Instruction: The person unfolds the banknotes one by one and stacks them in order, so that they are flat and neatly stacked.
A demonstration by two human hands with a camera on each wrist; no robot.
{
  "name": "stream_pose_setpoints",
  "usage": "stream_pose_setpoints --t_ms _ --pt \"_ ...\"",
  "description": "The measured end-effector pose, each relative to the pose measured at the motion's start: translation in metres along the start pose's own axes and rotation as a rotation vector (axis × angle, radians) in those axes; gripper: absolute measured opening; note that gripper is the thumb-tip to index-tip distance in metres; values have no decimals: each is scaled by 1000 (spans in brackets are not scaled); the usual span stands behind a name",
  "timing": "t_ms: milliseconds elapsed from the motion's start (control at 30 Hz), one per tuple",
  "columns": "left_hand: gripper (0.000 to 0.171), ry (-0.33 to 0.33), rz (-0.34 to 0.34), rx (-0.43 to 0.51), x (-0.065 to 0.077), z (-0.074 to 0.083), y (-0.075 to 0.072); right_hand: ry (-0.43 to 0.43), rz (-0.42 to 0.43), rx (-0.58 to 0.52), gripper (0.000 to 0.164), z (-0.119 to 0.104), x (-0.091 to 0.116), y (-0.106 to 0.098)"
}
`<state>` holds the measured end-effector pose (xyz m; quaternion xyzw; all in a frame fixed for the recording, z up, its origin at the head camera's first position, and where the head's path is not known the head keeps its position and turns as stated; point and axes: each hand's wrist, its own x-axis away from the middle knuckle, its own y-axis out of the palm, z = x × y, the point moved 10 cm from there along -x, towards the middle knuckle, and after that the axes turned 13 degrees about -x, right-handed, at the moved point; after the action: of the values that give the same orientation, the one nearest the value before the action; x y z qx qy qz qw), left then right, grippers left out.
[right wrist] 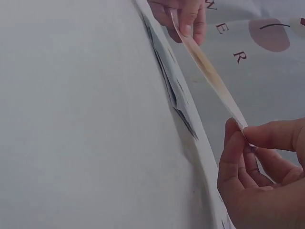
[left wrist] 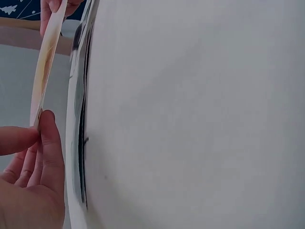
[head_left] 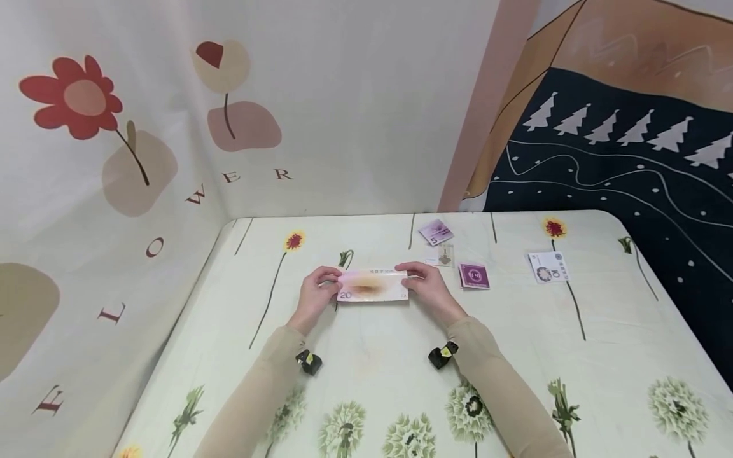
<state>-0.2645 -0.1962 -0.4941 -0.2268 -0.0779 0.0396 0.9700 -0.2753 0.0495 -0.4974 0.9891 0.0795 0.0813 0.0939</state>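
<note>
A pale pink banknote (head_left: 373,286) marked 20, with a brownish middle, is stretched level between two hands above the table. At its left end the left hand (head_left: 315,294) pinches it between thumb and fingers. The right hand (head_left: 431,290) pinches the opposite end the same way. From the side, in the left wrist view, the banknote (left wrist: 46,62) bows slightly and stands off the tabletop, its end between the thumb and fingers of the left hand (left wrist: 43,167). The right wrist view shows the right hand (right wrist: 267,167) gripping the near end of the banknote (right wrist: 209,69).
Right of the hands lie a purple note (head_left: 436,232) marked 5, a small yellowish note (head_left: 445,255) and a folded magenta note (head_left: 474,277). Farther right is a white note (head_left: 548,266) marked 10. A flower-print cloth (head_left: 366,375) covers the table; printed curtains (head_left: 355,114) hang behind.
</note>
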Motion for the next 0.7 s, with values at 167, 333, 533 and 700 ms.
stream_pose_setpoints --t_ms 167,333,533,700 --pt "21 -7 1 -43 -5 -4 -6 53 11 -21 36 7 -6 5" --pt "20 -46 -3 -73 -10 -12 -12 65 27 2 34 10 -11 9" --pt "13 -73 14 -106 -10 -19 -22 68 37 7 24 15 -17 16" --pt "9 -76 23 -173 -10 -22 -31 58 32 57 18 16 -19 24"
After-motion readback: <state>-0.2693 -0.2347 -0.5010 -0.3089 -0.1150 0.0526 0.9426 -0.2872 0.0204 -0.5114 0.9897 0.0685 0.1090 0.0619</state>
